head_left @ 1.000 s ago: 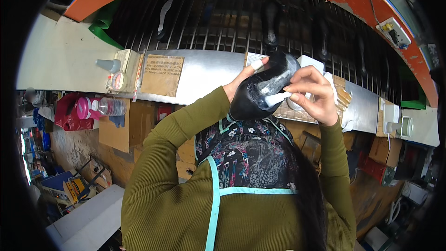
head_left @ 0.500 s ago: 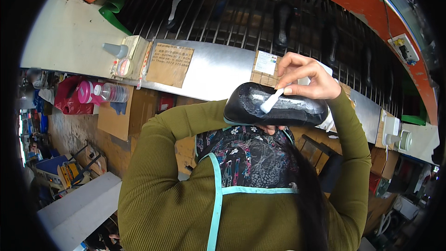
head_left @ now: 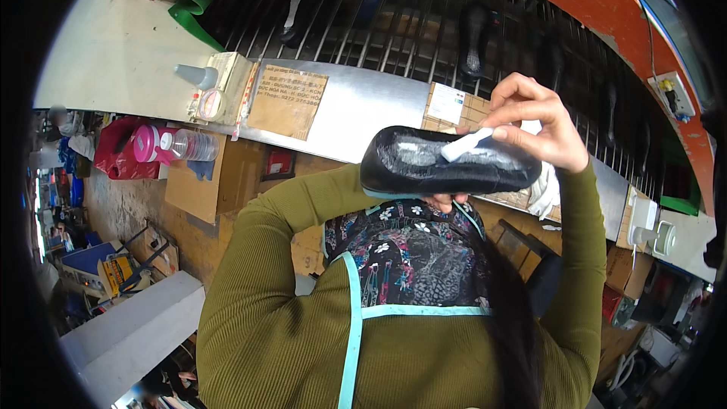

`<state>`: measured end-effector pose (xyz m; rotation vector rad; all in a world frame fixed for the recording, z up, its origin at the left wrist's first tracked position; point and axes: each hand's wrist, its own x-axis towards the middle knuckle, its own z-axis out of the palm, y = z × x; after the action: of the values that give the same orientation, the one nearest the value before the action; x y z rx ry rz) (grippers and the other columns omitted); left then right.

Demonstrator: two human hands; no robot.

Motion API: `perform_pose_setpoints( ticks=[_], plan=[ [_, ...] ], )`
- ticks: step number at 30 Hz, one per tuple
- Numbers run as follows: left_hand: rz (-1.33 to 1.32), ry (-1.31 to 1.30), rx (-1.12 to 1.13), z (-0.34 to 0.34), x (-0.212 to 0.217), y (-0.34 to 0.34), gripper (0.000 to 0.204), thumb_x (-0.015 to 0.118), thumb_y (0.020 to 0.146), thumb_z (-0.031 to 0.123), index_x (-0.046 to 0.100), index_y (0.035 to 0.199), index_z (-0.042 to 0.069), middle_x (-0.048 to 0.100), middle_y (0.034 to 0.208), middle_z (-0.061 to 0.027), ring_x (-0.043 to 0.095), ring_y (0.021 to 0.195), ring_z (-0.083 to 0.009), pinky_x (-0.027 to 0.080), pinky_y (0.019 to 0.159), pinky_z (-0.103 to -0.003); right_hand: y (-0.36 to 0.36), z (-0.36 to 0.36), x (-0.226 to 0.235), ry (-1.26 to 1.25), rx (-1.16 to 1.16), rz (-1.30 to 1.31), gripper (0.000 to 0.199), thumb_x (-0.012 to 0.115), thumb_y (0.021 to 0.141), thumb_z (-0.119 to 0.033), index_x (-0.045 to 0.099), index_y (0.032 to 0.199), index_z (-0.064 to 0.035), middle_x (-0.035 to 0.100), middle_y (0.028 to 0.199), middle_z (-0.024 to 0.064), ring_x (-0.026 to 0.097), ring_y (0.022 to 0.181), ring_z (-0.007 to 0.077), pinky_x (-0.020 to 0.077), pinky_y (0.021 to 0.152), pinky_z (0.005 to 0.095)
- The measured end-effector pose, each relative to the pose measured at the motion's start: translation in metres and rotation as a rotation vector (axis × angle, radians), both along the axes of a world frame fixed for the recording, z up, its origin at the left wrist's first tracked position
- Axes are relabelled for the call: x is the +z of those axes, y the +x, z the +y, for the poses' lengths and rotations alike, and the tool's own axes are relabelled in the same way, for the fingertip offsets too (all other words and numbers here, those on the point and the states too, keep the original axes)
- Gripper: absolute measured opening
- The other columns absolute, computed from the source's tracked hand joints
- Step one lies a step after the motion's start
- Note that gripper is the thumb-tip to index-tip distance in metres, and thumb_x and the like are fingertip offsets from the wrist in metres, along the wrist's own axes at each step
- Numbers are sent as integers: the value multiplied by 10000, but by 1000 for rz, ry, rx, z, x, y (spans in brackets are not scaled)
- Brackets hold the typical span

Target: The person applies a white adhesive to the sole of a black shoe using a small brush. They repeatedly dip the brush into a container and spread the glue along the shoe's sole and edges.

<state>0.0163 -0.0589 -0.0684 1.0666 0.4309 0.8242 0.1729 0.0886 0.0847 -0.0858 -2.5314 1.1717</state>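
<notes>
Red plastic bag (head_left: pixel 113 153): left of the frame, below the cream worktop (head_left: pixel 113 45), just beside a pink round container (head_left: pixel 146 142).
Clear plastic bottle (head_left: pixel 195 145): next to the right, its cap end toward the pink container.
Grey cone (head_left: pixel 195 76): upper left, near the edge of the cream worktop.
Brown cardboard sheet (head_left: pixel 286 117): left of centre, flat on the metal benchtop (head_left: pixel 360 117).
Metal bar rack (head_left: pixel 382 11): upper middle; a dark shoe-shaped piece (head_left: pixel 475 39) is on or under its bars, I cannot tell which.
Black shoe (head_left: pixel 435 174): centre of the frame, raised in front of the bench, bottom up, a whitish film along that face.
Left hand (head_left: pixel 443 203): under the shoe and mostly hidden, clasping it; fingertips show along the lower edge.
Small white brush (head_left: pixel 466 145): slanted, broad end against the filmed bottom.
Right hand (head_left: pixel 538 121): right of centre, thumb and forefinger pinched together on the brush's narrow end.
White cloth (head_left: pixel 544 193): right of centre, just beside the shoe's right end.
Wall socket (head_left: pixel 672 97): upper right, on the orange beam (head_left: pixel 598 0).
</notes>
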Motion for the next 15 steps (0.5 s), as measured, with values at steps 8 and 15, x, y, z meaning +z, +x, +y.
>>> perform_pose_setpoints(
  ticks=[8,15],
  plan=[
    [-350,-230,-238,8,1,-21,507,534,942,315,461,1292,-46,610,1096,-250,669,954,-287,586,821,-373,-38,-6,-24,-131,-35,60,182,742,788,-124,748,963,-73,579,905,21,561,813,126,475,645,265],
    [-510,-273,-367,13,-1,-23,552,515,947,368,445,1312,-41,609,1102,-249,665,968,-293,580,836,-387,-48,5,-35,-205,63,-22,184,734,798,-134,748,975,-87,571,917,15,546,784,107,457,600,242]
  ],
)
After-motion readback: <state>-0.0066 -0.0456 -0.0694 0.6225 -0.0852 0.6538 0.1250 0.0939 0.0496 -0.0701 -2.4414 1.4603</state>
